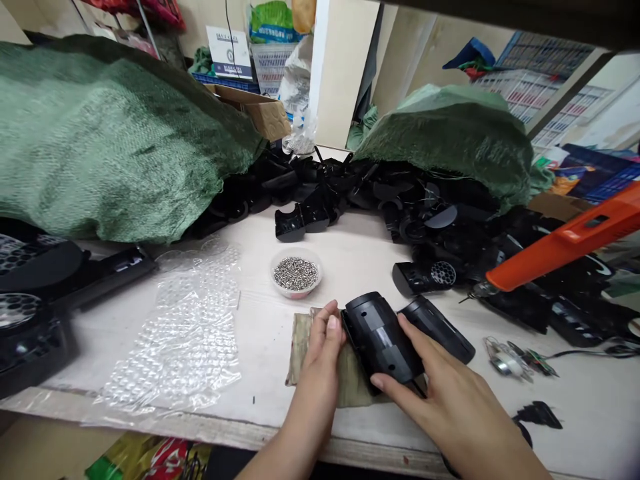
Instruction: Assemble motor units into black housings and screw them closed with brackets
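Observation:
A black plastic casing (383, 337) with small screw holes rests tilted above a worn olive cloth (350, 373). My right hand (440, 387) grips its right side, thumb at the near end and fingers along the far edge. Beside the casing's left edge is my left hand (320, 353), fingers stretched upward and slightly apart; whether they touch the casing I cannot tell. A second black casing piece (437, 327) lies just behind my right hand. Beyond the cloth stands a round clear tub (296, 273) of small metal screws.
An orange electric screwdriver (565, 240) juts in from the right, bit pointing left. Bubble wrap (180, 333) covers the left table. Black plastic parts (345, 180) are heaped behind, partly under green sacks (125, 147). A small motor with wires (507, 360) and a plug (540, 415) lie right.

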Demonstrator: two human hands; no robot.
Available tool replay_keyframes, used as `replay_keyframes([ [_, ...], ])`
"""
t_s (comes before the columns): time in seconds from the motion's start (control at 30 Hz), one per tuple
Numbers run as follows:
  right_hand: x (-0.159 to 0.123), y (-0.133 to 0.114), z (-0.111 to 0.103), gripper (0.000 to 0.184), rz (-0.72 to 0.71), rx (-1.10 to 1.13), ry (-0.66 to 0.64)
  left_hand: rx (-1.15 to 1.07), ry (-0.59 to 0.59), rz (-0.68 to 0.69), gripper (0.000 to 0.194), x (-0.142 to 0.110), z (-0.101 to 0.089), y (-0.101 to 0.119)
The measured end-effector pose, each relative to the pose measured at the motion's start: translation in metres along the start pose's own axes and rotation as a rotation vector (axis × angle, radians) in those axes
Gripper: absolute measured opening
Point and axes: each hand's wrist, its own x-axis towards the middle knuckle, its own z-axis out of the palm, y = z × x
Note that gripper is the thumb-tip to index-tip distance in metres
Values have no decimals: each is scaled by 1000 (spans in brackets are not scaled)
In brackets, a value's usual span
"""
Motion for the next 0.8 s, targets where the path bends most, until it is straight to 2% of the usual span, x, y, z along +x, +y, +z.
replay_keyframes([
  [0.13, -14, 7, 5, 65, -102, -41, 66, 10, -56, 0, 73, 2, 2, -6],
  [0.23, -30, 16, 5, 67, -185, -47, 97, 65, -39, 12, 90, 2, 6, -8],
  [0.3, -39, 22, 7, 71, -220, -50, 93, 55, -51, -27, 96, 1, 11, -6],
  [0.37, -46, 25, 10, 73, -202, -39, 86, -51, -150, -85, 101, -1, 17, -3],
  [0.43, -51, 23, 15, 72, -118, -9, 85, -170, -248, -117, 105, -3, 23, 0],
  [0.47, -52, 21, 17, 70, -66, 10, 87, -208, -260, -114, 107, -4, 26, 0],
  [0.53, -54, 16, 21, 68, 14, 45, 100, -233, -234, -94, 107, -5, 29, 0],
  [0.6, -55, 14, 23, 69, 25, 61, 123, -235, -219, -87, 108, -5, 30, -1],
  [0.8, -55, 25, 20, 78, -140, -18, 130, -240, -197, -98, 103, -6, 31, 1],
])
